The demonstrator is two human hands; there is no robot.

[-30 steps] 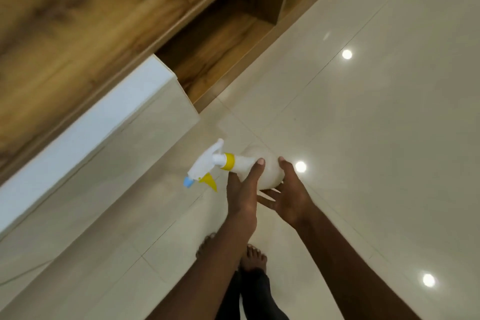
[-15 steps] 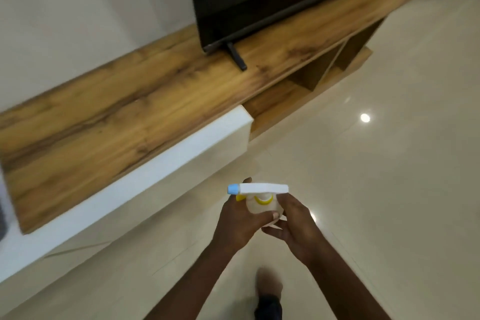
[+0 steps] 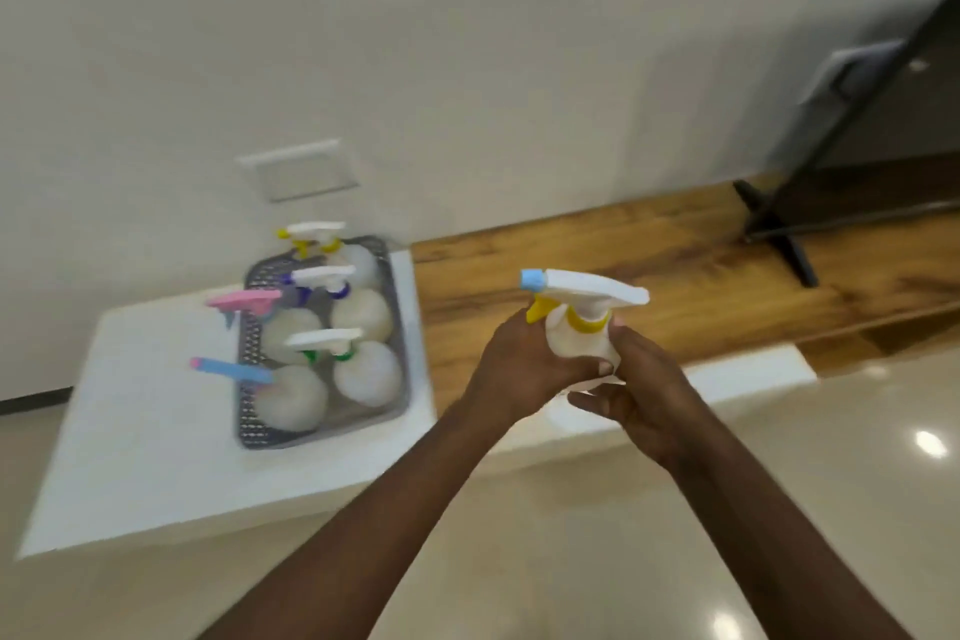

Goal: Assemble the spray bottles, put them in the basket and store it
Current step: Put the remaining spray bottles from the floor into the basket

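My left hand [image 3: 524,364]: wrapped around the left side of the spray bottle [image 3: 576,333], fingers curled against its white body, thumb across the front.
My right hand [image 3: 644,395]: closed on the bottle's right side and underside, fingertips pressed under the base.
Spray bottle: upright between both my palms, held in the air above the edge of the wooden shelf [image 3: 675,265]; white trigger head with blue nozzle tip pointing left, yellow collar and yellow trigger just above my fingers.
Basket [image 3: 395,307]: grey, perforated, on the white counter [image 3: 145,411], well to the left of my hands.
Bottles in basket [image 3: 363,317]: five round white ones standing upright, with heads in yellow, purple, pink, green and blue.
Blur: the whole view is smeared, so small details on the heads are hard to tell.
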